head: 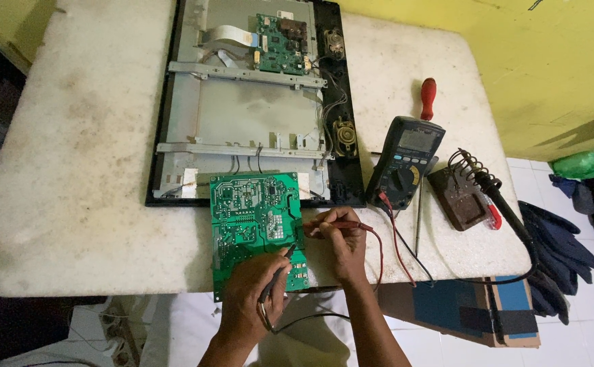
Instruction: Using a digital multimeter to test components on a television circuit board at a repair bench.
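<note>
- 2 bare forearms come in from the bottom edge, without sleeves, watch or bracelet.
- The left hand (253, 292) wears no glove and no ring.
- The right hand (341, 248) is likewise ungloved, its fingers (324, 228) without rings.

I have one view only, from the camera on the person's head, looking steeply down and a little forward over the white table (73, 170). It sits fairly near: the forearms enter at the bottom edge, the table fills most of the frame, and the yellow wall (514, 61) and floor (582, 326) show at the right.
</note>
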